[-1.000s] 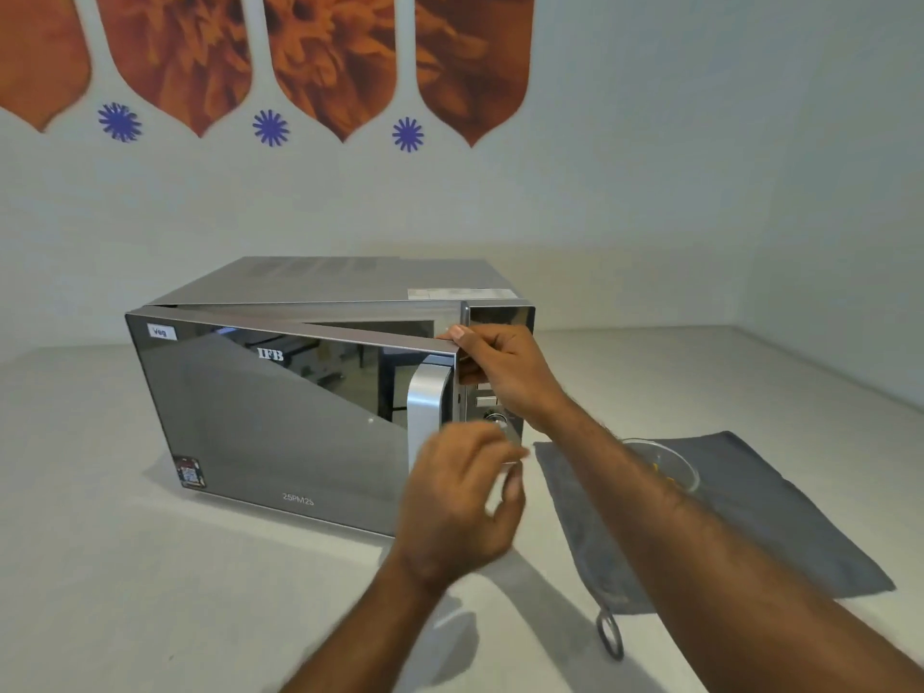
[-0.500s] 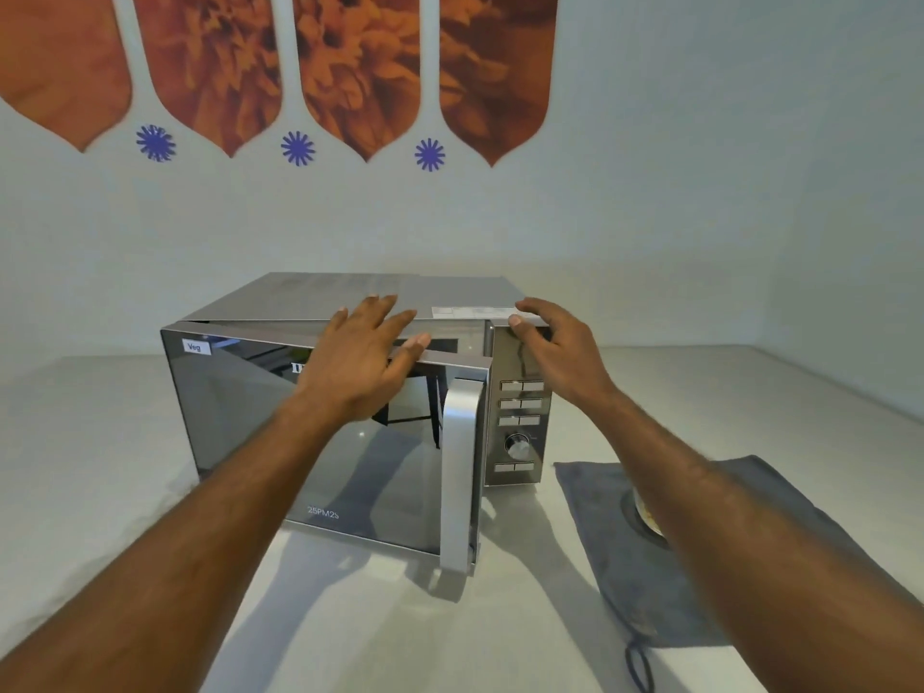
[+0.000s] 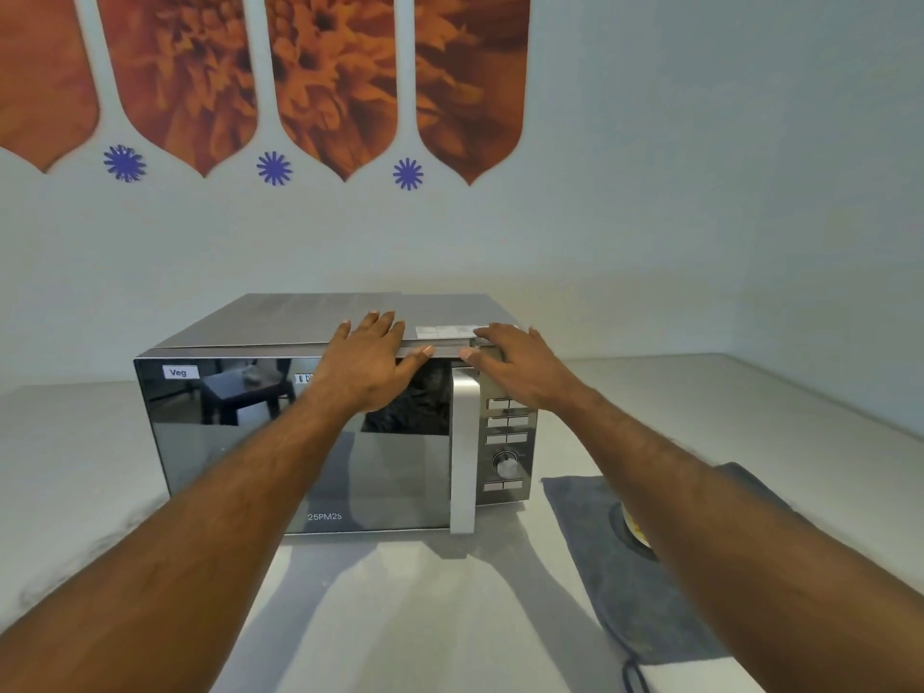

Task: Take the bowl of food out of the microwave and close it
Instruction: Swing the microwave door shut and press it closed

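Observation:
The silver microwave point(image 3: 280, 462) stands on the pale counter with its mirrored door flush against the body. My left hand point(image 3: 372, 365) lies flat on the door's top edge, fingers spread over the microwave's top. My right hand point(image 3: 520, 365) rests flat on the upper right corner, above the control panel point(image 3: 507, 442). Neither hand holds anything. The bowl of food point(image 3: 634, 530) sits on a grey cloth point(image 3: 605, 572) to the right of the microwave, mostly hidden behind my right forearm.
The counter point(image 3: 400, 607) stretches in front and to both sides. A white wall with orange flower panels rises behind, and a side wall closes the right. The cloth has a loop hanging near the counter's front edge.
The door swung from ajar to flush with the microwave. My left hand moved from the handle up to the door's top edge, and my right hand settled on the top right corner.

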`<state>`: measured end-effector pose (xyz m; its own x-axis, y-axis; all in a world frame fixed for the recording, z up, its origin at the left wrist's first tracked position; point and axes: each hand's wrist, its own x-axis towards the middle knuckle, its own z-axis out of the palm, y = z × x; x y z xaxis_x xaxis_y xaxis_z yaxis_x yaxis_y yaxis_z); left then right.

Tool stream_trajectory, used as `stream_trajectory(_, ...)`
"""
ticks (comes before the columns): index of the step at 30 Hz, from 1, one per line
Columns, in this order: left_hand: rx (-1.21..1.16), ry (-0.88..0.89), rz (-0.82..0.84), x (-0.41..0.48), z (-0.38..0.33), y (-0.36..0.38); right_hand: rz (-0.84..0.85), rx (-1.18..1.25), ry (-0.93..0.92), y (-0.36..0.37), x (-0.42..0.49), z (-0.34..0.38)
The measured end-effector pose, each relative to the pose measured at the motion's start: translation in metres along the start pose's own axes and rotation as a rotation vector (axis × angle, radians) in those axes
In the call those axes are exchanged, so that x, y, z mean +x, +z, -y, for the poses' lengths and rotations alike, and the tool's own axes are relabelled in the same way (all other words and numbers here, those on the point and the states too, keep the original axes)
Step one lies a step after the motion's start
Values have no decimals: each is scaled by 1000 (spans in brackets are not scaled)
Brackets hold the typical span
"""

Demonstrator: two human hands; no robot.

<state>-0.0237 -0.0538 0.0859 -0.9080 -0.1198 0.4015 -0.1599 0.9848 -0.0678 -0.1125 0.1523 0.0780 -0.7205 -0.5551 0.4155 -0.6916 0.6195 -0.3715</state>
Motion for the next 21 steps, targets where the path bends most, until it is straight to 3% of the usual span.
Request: stream_trajectory(21,0,51,17,16,3,2,-153,-141,63,0,12,11)
